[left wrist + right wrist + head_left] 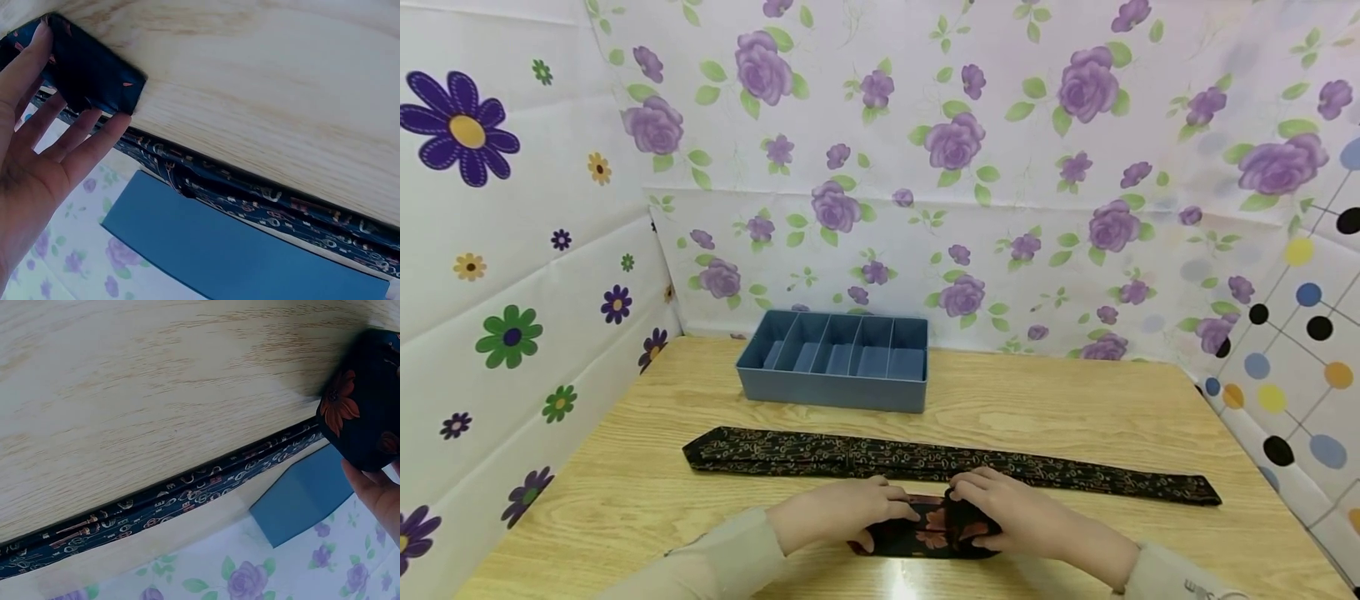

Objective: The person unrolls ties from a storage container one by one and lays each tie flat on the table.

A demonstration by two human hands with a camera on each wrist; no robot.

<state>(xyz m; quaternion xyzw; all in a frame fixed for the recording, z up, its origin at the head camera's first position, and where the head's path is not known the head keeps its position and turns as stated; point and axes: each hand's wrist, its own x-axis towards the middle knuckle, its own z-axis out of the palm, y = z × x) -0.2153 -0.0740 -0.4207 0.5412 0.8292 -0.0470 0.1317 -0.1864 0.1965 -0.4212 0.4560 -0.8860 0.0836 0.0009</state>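
pale sleeves (730, 546) nearest, at bottom edge. left hand (838, 512) and right hand (1022, 512) apart – gripping opposite ends of dark floral necktie (934, 533), folded short on wood-grain table (1037, 383), bulkier at right end. dark small-print necktie (917, 458) stretched lengthwise just beyond – wide end left. blue five-compartment box (831, 390) behind it.
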